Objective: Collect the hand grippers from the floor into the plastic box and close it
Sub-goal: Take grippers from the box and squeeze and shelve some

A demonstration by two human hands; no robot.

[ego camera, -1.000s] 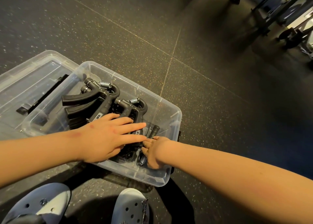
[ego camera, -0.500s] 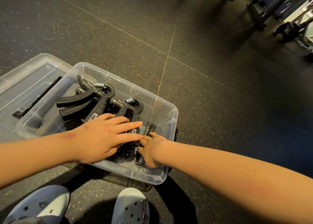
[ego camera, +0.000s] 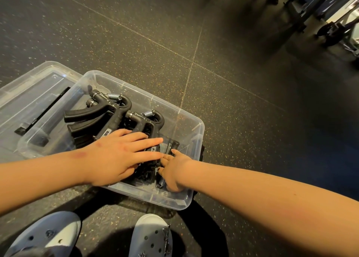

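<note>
- Small white labels show on the handles of the black hand grippers (ego camera: pixel 101 109), and pale script runs along one adjusting arm. Both are too small to read.
- The clear plastic box (ego camera: pixel 195 126) stands open on the floor (ego camera: pixel 194 43), just ahead of a pair of white clogs (ego camera: pixel 151 235).
- The grippers lie piled inside the box, handles pointing left, with their steel springs uppermost at the far side.
- The left hand (ego camera: pixel 116 155) lies on top of the pile, its fingers straight and close together, holding nothing.
- The right hand (ego camera: pixel 172 169) reaches into the near right corner of the box, touching a gripper whose spring shows beneath it. Its fingers dip out of sight, so I cannot tell whether they grip.
- The clear lid (ego camera: pixel 29 89) lies flat on the floor against the box's left side, with a black strip along it.
- Dark speckled floor tiles lie open beyond the box and to its right. Exercise frames (ego camera: pixel 330 23) stand well apart at the far right.
</note>
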